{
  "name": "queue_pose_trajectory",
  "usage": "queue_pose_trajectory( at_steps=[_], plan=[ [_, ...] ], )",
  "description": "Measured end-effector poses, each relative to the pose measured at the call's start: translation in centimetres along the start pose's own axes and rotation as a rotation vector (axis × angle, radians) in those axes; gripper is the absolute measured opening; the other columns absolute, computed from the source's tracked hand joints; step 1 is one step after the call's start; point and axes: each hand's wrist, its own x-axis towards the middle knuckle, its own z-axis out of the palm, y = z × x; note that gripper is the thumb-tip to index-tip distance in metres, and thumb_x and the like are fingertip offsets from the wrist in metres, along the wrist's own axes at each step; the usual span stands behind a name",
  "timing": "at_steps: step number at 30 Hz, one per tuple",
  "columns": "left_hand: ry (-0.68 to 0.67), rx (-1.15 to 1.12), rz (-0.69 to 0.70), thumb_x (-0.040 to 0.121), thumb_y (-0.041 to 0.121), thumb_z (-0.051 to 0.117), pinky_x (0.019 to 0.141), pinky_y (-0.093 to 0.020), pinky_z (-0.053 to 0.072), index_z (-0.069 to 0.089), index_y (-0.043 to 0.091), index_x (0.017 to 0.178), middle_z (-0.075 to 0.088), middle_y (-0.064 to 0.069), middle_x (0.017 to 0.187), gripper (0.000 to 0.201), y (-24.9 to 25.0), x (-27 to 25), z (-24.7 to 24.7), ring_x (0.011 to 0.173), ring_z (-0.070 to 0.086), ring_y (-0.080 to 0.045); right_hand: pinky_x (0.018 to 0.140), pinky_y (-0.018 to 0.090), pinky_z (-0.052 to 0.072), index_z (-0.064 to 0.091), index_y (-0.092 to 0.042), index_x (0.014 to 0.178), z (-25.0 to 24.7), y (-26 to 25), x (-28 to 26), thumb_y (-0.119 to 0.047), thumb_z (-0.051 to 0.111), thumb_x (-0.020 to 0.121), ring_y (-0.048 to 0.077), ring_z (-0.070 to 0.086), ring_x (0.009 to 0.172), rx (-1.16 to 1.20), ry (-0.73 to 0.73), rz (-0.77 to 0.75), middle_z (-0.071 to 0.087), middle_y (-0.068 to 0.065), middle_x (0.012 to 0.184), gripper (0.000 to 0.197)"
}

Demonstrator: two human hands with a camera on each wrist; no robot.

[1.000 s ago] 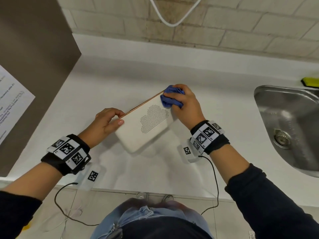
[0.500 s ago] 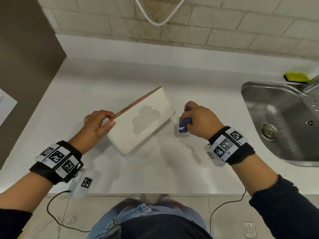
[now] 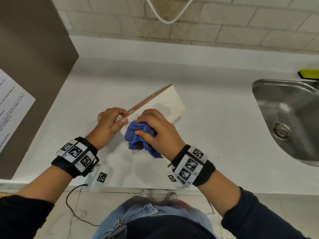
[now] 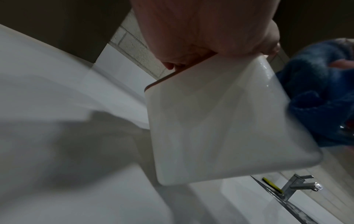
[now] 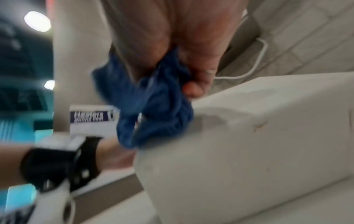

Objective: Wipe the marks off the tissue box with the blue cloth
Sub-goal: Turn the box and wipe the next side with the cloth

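While the white tissue box (image 3: pixel 165 100) stands tilted on the worktop (image 3: pixel 215 135), left of the steel sink (image 3: pixel 286 118), I see my right hand (image 3: pixel 155 128) clenched around the bunched blue cloth (image 3: pixel 138 137), pressing it against the box's near end. My left hand (image 3: pixel 110 121) pinches the box's brown-edged near corner, thumb on the white face. A yellow sponge (image 3: pixel 309 74) lies behind the sink.
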Motion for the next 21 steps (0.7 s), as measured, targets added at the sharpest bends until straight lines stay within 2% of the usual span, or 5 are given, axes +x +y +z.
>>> queue_pose_trajectory(
  at_steps=[4,9,11,14,21],
  plan=[
    [0.005,0.036,0.017,0.074,0.077,0.022,0.091,-0.003,0.011,0.042,0.048,0.093,0.049,0.021,0.099,0.040,-0.2,0.1,0.1,0.097,0.039,0.005,0.089,0.031,0.046,0.064,-0.009,0.112,1.5,0.5,-0.5,-0.012,0.050,0.087,0.026,0.055,0.104,-0.175,-0.024,-0.108,0.055,0.016,0.119,0.029],
    [0.018,0.145,0.071,0.079,0.058,0.028,0.090,-0.014,0.016,0.054,0.022,0.108,0.054,0.004,0.108,0.053,-0.5,0.7,-0.3,0.108,0.039,-0.011,0.088,0.042,0.047,0.062,-0.011,0.114,0.0,3.2,-3.5,0.003,0.047,0.086,0.038,0.052,0.103,-0.493,-0.416,0.028,0.049,0.017,0.123,0.036],
    [0.022,0.133,0.048,0.080,0.063,0.025,0.092,-0.006,0.011,0.053,0.026,0.106,0.056,0.004,0.108,0.052,-1.1,0.8,-0.6,0.108,0.042,-0.012,0.087,0.033,0.048,0.063,-0.012,0.110,-2.2,4.8,-4.6,0.003,0.048,0.085,0.036,0.055,0.099,-0.532,-0.313,0.148,0.051,0.015,0.119,0.033],
    [0.037,0.099,0.009,0.081,0.061,0.023,0.091,-0.004,0.009,0.053,0.028,0.101,0.058,0.003,0.103,0.049,-1.5,0.7,-0.6,0.107,0.044,-0.014,0.084,-0.001,0.036,0.067,-0.010,0.101,-5.5,4.9,-4.9,0.004,0.051,0.081,0.019,0.058,0.095,-0.322,0.057,0.128,0.055,0.010,0.110,0.029],
    [0.020,0.094,0.043,0.079,0.066,0.023,0.090,-0.001,0.009,0.045,0.047,0.090,0.051,0.019,0.096,0.031,-1.3,0.7,-0.6,0.099,0.035,-0.001,0.094,0.014,0.042,0.068,-0.011,0.097,-7.6,3.9,1.0,-0.003,0.048,0.080,0.008,0.053,0.102,-0.128,0.400,0.085,0.046,-0.002,0.109,0.027]
  ],
)
